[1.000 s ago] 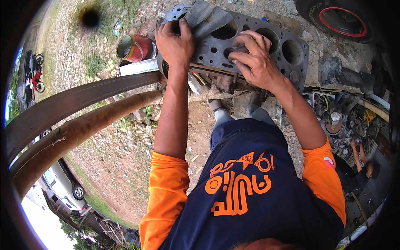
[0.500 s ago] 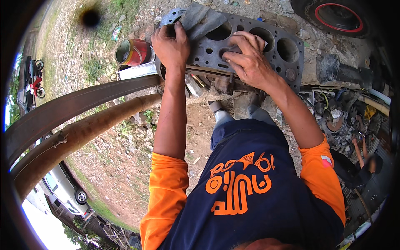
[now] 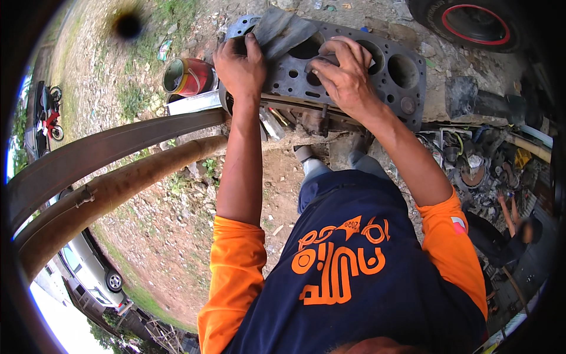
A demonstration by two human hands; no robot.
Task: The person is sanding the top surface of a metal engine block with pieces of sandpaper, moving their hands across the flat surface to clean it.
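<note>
A grey metal engine block (image 3: 348, 88) with a row of round bores lies crosswise in front of me. At its left end, my left hand (image 3: 240, 68) grips the block beside a bore, thumb raised and fingers curled; the fingertips are partly hidden. Right beside that thumb, a dark grey, bent flat sheet (image 3: 283, 32) lies across the top face. My right hand (image 3: 348, 76) is closed over the middle of the block, pinching a small dark piece (image 3: 331, 59) against the top face. A pale edge shows by its fingers, but the piece is mostly covered.
A red bucket (image 3: 194, 76) stands left of the block. A rusty pipe (image 3: 130, 171) and a curved metal beam (image 3: 118, 138) run in from the left. At the far right lies a wheel (image 3: 471, 26). Scrap parts (image 3: 471, 165) and another person (image 3: 519, 230) are at the right.
My right hand has slid a little left and toward the far side over the top face, with the small dark piece. My left hand stays in place.
</note>
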